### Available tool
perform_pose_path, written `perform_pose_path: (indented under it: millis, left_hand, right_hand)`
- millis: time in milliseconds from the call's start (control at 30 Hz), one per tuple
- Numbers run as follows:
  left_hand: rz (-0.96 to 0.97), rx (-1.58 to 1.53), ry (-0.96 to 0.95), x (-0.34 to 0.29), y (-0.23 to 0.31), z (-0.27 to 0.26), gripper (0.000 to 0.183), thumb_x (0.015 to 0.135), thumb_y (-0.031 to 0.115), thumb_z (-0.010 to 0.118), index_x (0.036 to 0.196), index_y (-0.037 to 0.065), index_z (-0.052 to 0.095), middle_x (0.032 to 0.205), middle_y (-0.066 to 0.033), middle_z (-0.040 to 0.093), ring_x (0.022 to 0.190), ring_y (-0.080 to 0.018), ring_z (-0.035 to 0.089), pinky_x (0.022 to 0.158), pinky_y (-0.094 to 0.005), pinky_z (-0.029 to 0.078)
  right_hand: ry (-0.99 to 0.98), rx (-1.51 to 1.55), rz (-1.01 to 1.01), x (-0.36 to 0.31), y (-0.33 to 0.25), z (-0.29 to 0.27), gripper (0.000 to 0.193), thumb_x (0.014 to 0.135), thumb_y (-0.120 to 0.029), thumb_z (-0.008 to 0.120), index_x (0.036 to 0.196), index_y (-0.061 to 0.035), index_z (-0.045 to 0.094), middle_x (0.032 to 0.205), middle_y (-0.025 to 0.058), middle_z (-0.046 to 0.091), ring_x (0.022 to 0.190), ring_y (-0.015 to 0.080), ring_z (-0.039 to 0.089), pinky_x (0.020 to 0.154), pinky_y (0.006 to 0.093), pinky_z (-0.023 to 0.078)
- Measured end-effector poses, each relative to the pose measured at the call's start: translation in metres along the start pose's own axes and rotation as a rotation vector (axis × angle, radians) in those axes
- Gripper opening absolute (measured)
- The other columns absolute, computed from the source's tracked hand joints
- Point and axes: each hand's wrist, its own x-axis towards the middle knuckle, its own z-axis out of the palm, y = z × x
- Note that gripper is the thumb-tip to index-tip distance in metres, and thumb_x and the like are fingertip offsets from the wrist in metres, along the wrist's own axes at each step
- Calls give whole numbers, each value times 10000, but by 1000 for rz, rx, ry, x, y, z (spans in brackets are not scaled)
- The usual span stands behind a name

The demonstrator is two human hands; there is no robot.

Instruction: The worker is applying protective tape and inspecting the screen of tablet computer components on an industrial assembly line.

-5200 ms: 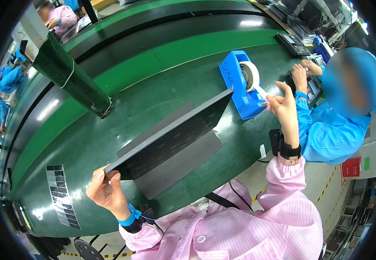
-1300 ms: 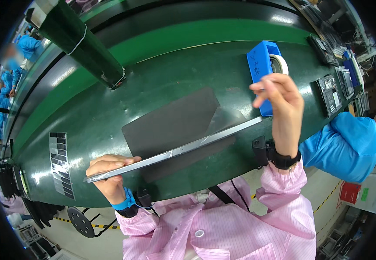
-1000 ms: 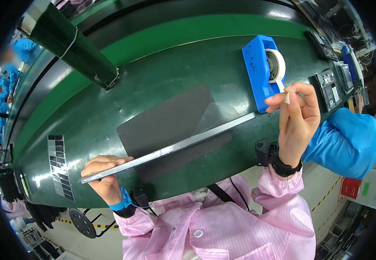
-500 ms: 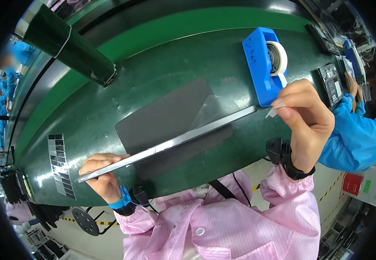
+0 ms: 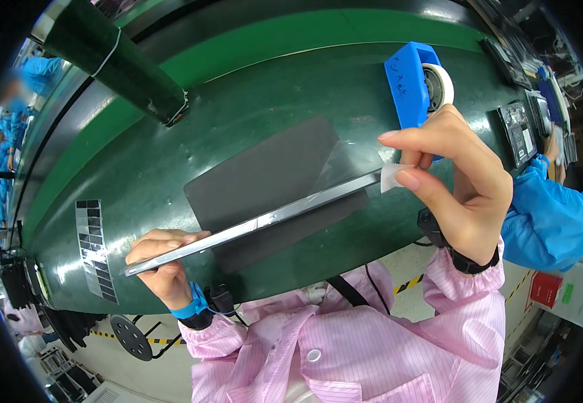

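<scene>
A thin flat panel with a silver edge (image 5: 264, 220) is held edge-on above a dark grey mat. My left hand (image 5: 164, 265) grips its left end, fingers behind and thumb below. At the other end, a short piece of whitish translucent tape (image 5: 390, 177) touches the panel's corner. My right hand (image 5: 463, 174) has its thumb against that tape, with the middle finger curled near it and the index finger lifted away. Behind this hand stands a blue tape dispenser (image 5: 406, 84) with a white roll, partly hidden by my fingers.
The grey mat (image 5: 264, 168) and a clear film (image 5: 352, 161) lie on the green table. A strip of small dark pieces (image 5: 94, 252) is at the left, below a green post (image 5: 123, 67). At the right, a co-worker's blue sleeve (image 5: 550, 215) is near an opened device (image 5: 516, 134).
My right hand has moved left with the tape, bringing it against the panel's right end. The index finger has lifted off the tape. My left hand keeps its grip on the panel.
</scene>
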Motion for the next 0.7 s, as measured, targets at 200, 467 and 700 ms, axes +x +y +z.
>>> perform_pose_path:
  millis: [200,467,700]
  left_hand:
    - [54,-51,-52,7,3,5,300,744,233,693,809,-43,596,700,-169,597,656,-294,638,611,-507,551]
    - [75,-53,-33,7,4,7,294,748,241,693,807,-32,600,696,-174,615,617,-298,640,588,-471,557]
    - [91,-32,-78,8,2,5,356,750,315,689,812,-25,605,704,-165,618,637,-307,641,577,-454,556]
  right_hand:
    - [-31,-206,-162,2,2,3,395,646,67,630,1030,2,563,680,37,510,661,137,435,633,253,348]
    - [154,-278,-202,2,9,-1,381,653,-21,689,1004,1,543,904,83,495,776,164,461,743,257,363]
    - [219,346,141,-38,42,21,400,600,-84,771,931,2,563,939,87,567,859,177,539,749,287,410]
